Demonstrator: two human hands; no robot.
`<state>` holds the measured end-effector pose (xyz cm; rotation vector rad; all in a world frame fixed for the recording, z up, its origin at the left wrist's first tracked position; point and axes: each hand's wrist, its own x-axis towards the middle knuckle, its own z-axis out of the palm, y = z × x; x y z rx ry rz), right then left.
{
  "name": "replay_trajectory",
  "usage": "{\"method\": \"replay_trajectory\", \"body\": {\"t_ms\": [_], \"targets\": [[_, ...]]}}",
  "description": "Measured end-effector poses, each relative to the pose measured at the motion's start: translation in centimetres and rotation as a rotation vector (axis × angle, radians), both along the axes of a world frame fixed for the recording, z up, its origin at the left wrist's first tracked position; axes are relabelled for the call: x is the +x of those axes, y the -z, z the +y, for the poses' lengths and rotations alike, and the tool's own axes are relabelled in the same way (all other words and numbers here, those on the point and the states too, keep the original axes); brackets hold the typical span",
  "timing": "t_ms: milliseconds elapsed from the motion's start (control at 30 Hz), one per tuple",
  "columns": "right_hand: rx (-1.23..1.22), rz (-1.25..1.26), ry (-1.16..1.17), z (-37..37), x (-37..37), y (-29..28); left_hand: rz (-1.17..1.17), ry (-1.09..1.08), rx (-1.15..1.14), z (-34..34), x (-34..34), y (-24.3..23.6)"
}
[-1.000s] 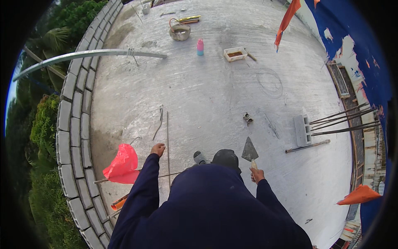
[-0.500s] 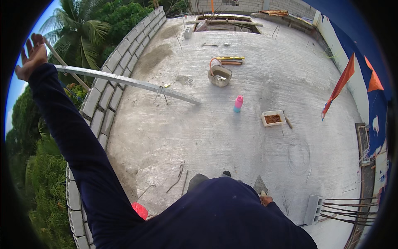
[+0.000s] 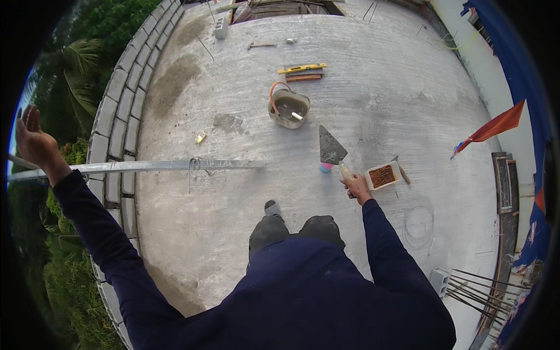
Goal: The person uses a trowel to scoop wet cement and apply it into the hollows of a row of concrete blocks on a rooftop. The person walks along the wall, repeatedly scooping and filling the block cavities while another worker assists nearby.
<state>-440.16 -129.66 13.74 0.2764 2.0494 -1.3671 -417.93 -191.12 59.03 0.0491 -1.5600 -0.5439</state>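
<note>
My right hand [image 3: 357,188] is closed around the handle of a pointed trowel [image 3: 331,147], held out ahead of me with its grey blade aimed away. Behind the blade, a pink and blue bottle [image 3: 325,167] is mostly hidden. Close beside this hand sits a white tub of rusty nails [image 3: 382,176], with a hammer [image 3: 403,172] at its right. Far out to the left, my left hand [image 3: 38,143] is raised, fingers stretched and apart, holding nothing. It overlaps a long metal bar [image 3: 146,167] that crosses the block wall; I cannot tell whether they touch.
A bucket [image 3: 289,111] with an orange handle stands ahead, and beyond it lies a yellow spirit level [image 3: 302,68]. A low block wall [image 3: 121,111] edges the left side. Rebar [image 3: 478,297] sticks out at lower right, beside a hollow block [image 3: 440,282]. An orange flag [image 3: 493,129] hangs at right.
My right hand has reached forward from beside my body, carrying the trowel out over the floor. My left arm stays stretched out left. The view has shifted, showing my knees and a foot.
</note>
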Motion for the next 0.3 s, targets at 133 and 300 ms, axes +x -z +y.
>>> {"method": "replay_trajectory", "body": {"t_ms": [133,300], "targets": [[0.090,0.085,-0.073,-4.5,-6.0,0.2,-0.648,0.285,0.716,8.2,-18.0,27.5],[0.463,0.503,-0.366,-8.3,-17.1,4.8,-1.172,0.505,0.830,18.0,-29.2,44.3]]}}
